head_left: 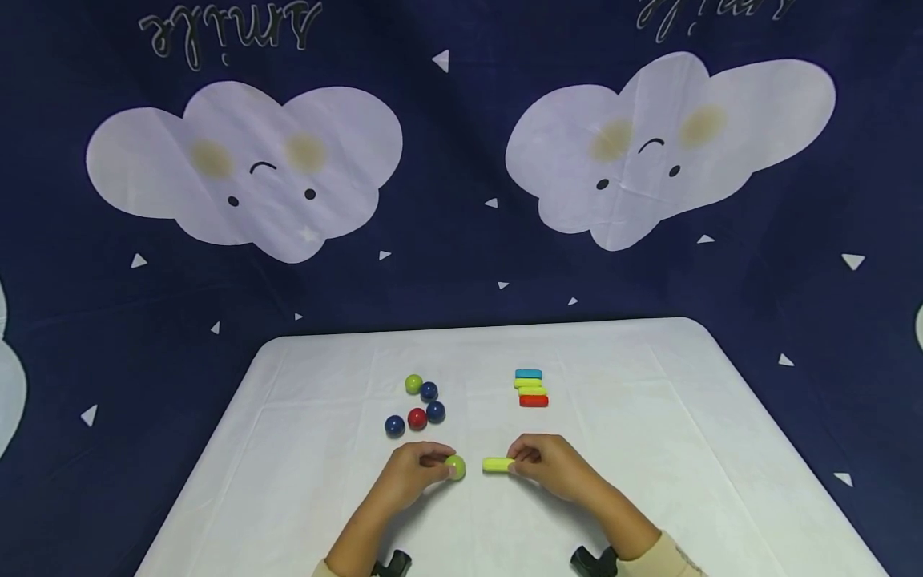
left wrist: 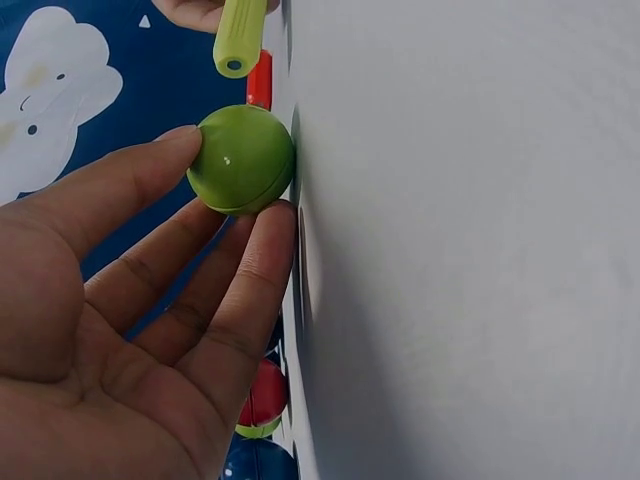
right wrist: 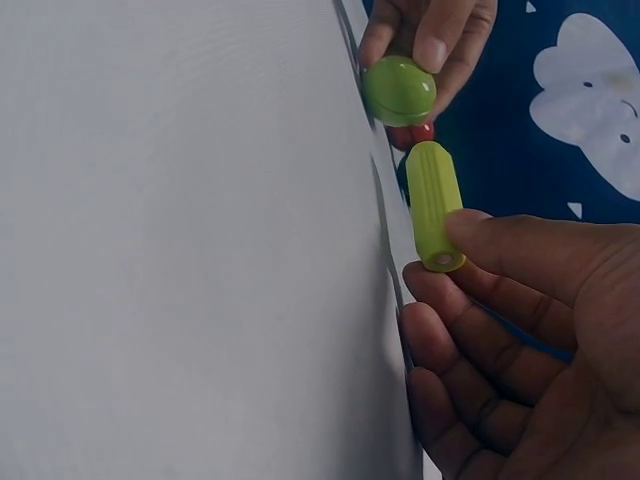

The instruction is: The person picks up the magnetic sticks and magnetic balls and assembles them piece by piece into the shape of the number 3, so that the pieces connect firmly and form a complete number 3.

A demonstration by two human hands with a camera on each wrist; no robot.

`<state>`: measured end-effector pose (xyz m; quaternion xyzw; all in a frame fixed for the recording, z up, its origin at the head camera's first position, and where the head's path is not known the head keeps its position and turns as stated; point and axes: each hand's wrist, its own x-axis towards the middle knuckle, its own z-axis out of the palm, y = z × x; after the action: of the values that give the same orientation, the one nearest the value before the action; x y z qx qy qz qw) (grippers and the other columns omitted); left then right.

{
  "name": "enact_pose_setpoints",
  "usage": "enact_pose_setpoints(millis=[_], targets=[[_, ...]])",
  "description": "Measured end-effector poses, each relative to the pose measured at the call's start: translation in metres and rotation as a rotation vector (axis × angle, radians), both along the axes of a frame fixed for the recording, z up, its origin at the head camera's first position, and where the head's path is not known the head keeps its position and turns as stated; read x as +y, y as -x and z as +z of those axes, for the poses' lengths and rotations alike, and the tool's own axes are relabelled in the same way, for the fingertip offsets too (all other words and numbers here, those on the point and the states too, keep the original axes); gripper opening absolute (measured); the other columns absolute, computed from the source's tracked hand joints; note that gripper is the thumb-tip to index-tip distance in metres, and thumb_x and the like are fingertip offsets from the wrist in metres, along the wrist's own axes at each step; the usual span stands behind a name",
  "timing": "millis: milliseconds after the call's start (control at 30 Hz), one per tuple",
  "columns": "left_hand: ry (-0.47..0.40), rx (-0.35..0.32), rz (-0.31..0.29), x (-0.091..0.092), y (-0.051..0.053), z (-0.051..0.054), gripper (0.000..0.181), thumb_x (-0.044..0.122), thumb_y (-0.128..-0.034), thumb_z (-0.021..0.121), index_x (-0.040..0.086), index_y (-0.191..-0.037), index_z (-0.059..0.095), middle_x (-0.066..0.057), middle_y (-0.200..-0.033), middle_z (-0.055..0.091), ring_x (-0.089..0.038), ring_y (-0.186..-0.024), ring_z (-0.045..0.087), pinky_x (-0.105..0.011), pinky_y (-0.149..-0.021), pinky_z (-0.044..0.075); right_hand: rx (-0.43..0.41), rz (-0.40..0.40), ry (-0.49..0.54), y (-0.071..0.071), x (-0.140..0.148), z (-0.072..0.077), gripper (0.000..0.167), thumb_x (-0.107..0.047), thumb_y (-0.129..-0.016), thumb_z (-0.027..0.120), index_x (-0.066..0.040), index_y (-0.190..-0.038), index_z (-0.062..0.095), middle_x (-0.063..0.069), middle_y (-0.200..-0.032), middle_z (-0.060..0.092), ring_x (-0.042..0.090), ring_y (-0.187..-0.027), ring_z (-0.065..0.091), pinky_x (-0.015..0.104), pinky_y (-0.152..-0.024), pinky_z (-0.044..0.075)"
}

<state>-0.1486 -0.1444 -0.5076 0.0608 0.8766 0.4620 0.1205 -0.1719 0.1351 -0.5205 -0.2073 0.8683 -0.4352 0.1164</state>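
Observation:
Near the front middle of the table, my left hand [head_left: 413, 474] pinches a green ball [head_left: 455, 467] between thumb and fingertips. In the left wrist view the ball [left wrist: 242, 160] is glossy, with a thin seam round it. To its right, my right hand [head_left: 554, 465] pinches one end of a yellow-green ribbed stick [head_left: 497, 465]. This stick [right wrist: 434, 205] has a small hole in its end, seen in the right wrist view. Its free end points toward the green ball, with a small gap between the two.
Beyond the left hand lie a red ball [head_left: 417, 418], another green ball [head_left: 413, 384] and several blue balls [head_left: 394, 425]. Farther right, a blue stick [head_left: 529, 374], two yellow-green sticks [head_left: 532, 392] and a red stick [head_left: 534, 401] lie side by side on the white table [head_left: 303, 513].

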Motion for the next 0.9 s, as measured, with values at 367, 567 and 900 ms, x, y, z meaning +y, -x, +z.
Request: enact_pose_setpoints(millis=[367,567,900], targets=[[-0.005,-0.013,0.0,0.005,0.0,-0.003,0.029,0.025,-0.0836,0.081,0.013,-0.11,0.076,-0.003,-0.101,0.077,-0.014,-0.089,0.069,-0.038,-0.079,0.057,0.002,0.016,-0.013,0.0,-0.004,-0.004,0.004,-0.017,-0.091,0.074,-0.017,-0.095,0.072,-0.009,-0.086,0.07,0.001,-0.078,0.062,0.02,-0.071,0.052],[-0.008,-0.016,-0.003,0.005,-0.002,-0.003,0.03,0.026,-0.0834,0.081,0.013,-0.11,0.077,-0.003,-0.099,0.077,-0.015,-0.089,0.07,-0.038,-0.079,0.057,0.006,0.03,0.009,-0.001,-0.008,-0.003,0.004,-0.016,-0.091,0.074,-0.015,-0.095,0.073,-0.008,-0.085,0.07,0.001,-0.078,0.062,0.021,-0.071,0.053],[-0.024,-0.004,-0.016,0.007,-0.003,-0.005,0.028,0.025,-0.0839,0.081,0.012,-0.109,0.077,-0.002,-0.096,0.078,-0.013,-0.087,0.07,-0.037,-0.08,0.056,-0.005,0.056,0.019,-0.002,-0.014,-0.004,0.004,-0.018,-0.091,0.075,-0.017,-0.094,0.072,-0.008,-0.084,0.07,0.0,-0.077,0.062,0.021,-0.07,0.053]])
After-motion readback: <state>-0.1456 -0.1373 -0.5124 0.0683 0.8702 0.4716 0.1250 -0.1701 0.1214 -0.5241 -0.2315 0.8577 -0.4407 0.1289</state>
